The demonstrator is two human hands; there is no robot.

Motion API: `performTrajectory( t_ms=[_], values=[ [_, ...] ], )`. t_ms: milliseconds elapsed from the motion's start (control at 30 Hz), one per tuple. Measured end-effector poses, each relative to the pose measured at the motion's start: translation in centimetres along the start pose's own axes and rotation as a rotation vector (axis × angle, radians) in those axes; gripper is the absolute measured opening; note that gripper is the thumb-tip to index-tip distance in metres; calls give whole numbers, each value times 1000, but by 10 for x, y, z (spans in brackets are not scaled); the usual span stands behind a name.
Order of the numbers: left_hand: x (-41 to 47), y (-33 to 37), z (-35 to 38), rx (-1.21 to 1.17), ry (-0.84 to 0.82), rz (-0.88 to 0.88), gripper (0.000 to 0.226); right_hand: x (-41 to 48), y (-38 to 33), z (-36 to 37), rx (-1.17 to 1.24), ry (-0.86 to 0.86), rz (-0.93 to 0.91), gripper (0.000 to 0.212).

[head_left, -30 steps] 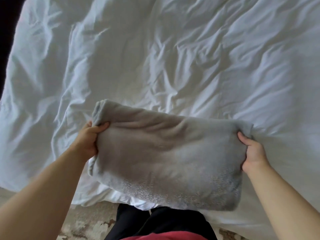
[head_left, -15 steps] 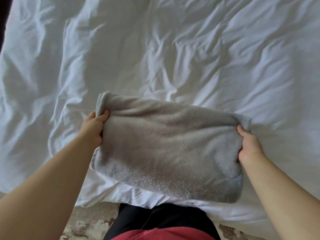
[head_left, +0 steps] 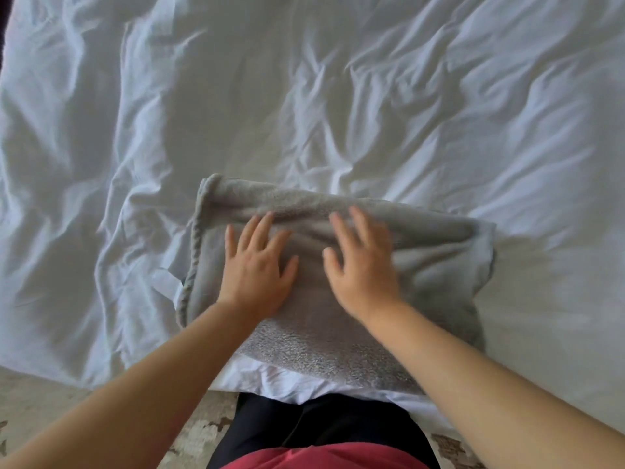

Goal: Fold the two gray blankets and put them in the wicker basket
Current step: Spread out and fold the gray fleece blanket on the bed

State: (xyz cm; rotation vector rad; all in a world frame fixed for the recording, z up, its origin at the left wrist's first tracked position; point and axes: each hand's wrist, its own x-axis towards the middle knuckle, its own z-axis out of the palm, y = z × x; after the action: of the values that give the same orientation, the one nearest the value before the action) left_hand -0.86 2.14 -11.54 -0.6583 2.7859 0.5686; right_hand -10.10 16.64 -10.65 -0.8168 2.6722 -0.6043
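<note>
Both hands lie flat, palms down, on the folded gray blanket (head_left: 422, 282), holding nothing. Left hand (head_left: 255, 269) spreads its fingers wide near the blanket's left half; right hand (head_left: 363, 265) sits just beside it, fingers straight but blurred, so their exact spread is hard to tell. Forearms reach in from the lower corners. The blanket rests on the rumpled white bed sheet (head_left: 304, 96) near the bed's close edge, its long axis running left to right, the far side bunched into a ridge.
</note>
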Motion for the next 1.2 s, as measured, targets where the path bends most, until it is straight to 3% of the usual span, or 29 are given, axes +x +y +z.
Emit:
performTrajectory(
  t_ms=[100, 200, 367, 467, 567, 667, 700, 767, 867, 933, 1067, 1133, 1200],
  values=[
    [-9, -18, 32, 86, -120, -89, 59, -8, 7, 37, -179, -259, -102, 58],
    [-2, -25, 52, 92, -133, -138, 63, 2, 45, 53, -318, -250, -86, 60],
    [10, -20, 55, -37, -155, -98, 60, 15, 83, 47, -397, -275, 90, 63],
    [-10, -29, 31, -171, 108, -154, 46, 16, 69, 42, -418, -317, 143, 65],
    [-54, -59, 11, -311, 319, -533, 44, 16, 37, 36, -366, -307, 186, 67],
    [-99, -90, 4, -715, 76, -718, 60, 7, 4, 39, -277, -268, 95, 66],
    [-109, -95, 3, -787, -48, -683, 64, 2, -6, 43, -255, -277, 53, 66],
    [-122, -103, 6, -712, -227, -552, 62, -10, -23, 53, -242, -354, 0, 65],
    [-116, -114, 14, -439, -166, -433, 31, -23, -36, 69, -274, -435, 12, 64],
    [-108, -114, 9, -492, -97, -427, 3, -24, -40, 74, -300, -417, 45, 63],
    [-99, -114, -9, -1179, -143, -652, 29, -19, -39, 76, -322, -454, 69, 62],
    [-95, -118, -15, -1102, -276, -801, 23, -17, -37, 74, -326, -479, 66, 62],
    [-92, -116, -21, -873, -392, -949, 9, -16, -36, 73, -331, -496, 51, 62]
  ],
)
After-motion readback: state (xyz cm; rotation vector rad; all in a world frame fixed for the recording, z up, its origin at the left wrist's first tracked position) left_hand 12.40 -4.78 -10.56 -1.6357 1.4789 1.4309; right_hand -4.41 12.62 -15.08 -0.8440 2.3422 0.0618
